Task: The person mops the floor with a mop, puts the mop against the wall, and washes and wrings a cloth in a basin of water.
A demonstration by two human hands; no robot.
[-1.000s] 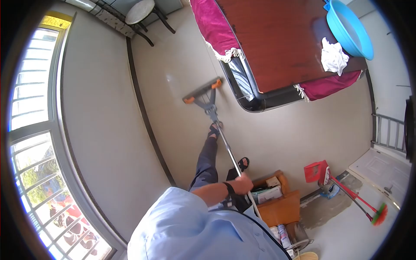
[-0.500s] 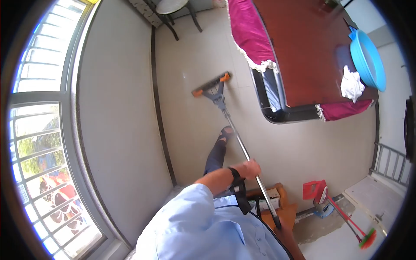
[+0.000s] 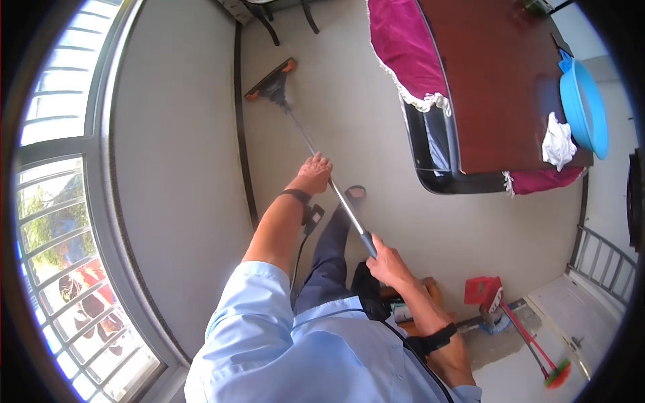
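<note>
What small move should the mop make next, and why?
Probably draw the mop head a little toward the foot, beside the dark wall strip. One end sits close to that strip, stool legs stand beyond it, and the left hand and right hand both hold the handle, so a short pull looks safer than pushing farther.

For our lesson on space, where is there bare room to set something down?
Bare: the floor between the mop head and magenta tablecloth, and the brown tabletop between that tablecloth and the blue basin. Crowded: the tabletop corner with basin and white rag, and the floor around the red dustpan and broom.
</note>
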